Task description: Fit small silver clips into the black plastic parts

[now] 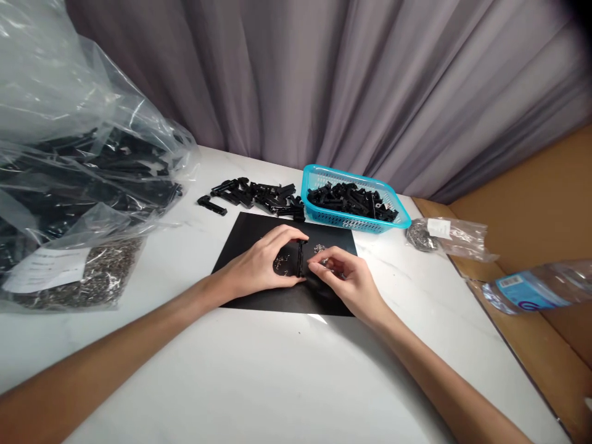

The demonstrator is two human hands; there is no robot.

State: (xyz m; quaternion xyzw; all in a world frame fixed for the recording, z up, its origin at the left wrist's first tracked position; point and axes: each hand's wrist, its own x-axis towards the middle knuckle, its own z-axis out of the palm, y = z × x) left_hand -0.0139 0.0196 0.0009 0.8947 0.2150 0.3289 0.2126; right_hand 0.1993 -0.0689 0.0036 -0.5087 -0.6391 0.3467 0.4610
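Both hands are in my head view. Left grip (256, 264): clamped on a slim, elongated black plastic part (300, 259), thumb at its near end, fingers at its far end, above a flat black rectangular mat (272, 302). Right grip (354, 277): just right of the part, thumb and forefinger close together; I cannot tell whether something tiny is between them.

Small, shiny metal pieces (320, 248) lie on the mat just beyond the right grip; more show within the curve of the left.

Beyond the left grip, a loose pile of black plastic parts (268, 196) rests on the white marbled tabletop (277, 370). Beyond the right grip I note a turquoise perforated plastic basket (402, 217) holding similar parts.

Labels: left of the left grip, a clear bag of small metal pieces (108, 271) bears a white printed label (49, 269), its lines too blurred to read. A large clear plastic bag (102, 92) with black contents is behind it. Right of the right grip, a smaller clear bag (467, 237) carries a white sticker, illegible to me. Farther right, a clear plastic bottle (573, 280) has a blue label with a purple curved mark; I cannot read a brand.
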